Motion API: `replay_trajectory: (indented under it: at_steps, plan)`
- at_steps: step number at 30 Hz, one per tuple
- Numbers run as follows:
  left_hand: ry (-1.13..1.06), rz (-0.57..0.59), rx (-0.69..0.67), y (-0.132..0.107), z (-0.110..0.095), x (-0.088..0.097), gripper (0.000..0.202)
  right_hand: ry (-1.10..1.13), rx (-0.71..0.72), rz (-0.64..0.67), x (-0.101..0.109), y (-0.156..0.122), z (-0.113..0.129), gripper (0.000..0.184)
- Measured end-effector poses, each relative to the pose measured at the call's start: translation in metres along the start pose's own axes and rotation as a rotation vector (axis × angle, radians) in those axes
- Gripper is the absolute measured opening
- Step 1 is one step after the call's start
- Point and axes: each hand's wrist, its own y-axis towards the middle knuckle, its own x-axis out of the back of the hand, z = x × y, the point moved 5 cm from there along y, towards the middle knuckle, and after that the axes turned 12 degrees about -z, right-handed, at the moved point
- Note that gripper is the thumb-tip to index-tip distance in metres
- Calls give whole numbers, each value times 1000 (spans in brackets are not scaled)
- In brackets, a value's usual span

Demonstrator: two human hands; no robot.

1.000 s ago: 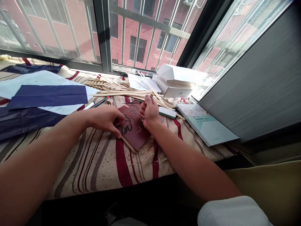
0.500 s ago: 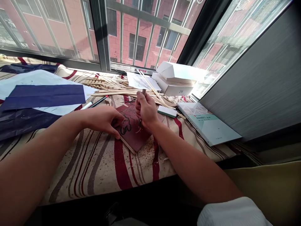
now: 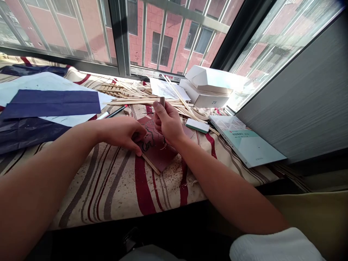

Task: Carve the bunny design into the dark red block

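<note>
Item: reddish-brown board (image 3: 160, 154), flat on the striped cloth (image 3: 116, 185) near its front edge, with a dark outline cut into its face and shavings strewn around. Left hand (image 3: 122, 132): fingers loosely curled, clamped on nothing, tips pressing the board's left edge, seemingly to stop it sliding. Right hand (image 3: 167, 121): fisted tight around a carving tool (image 3: 162, 101), handle upright, lower end toward the board, a grip suited to bearing down.
</note>
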Motion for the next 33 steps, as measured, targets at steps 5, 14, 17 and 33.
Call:
replay_trajectory:
  at_steps: [5,14,17,33]
  plan:
    - [31,11,-39,1,2,-1,44,66,-16,24,9,6,-6,58]
    - [41,-17,-91,7,4,-2,49,158,-104,-191,21,10,-10,60]
    - [61,-25,-69,5,2,-1,49,178,-204,-192,18,9,-8,64]
    - [48,25,9,2,2,-1,48,222,-558,-121,8,9,0,75]
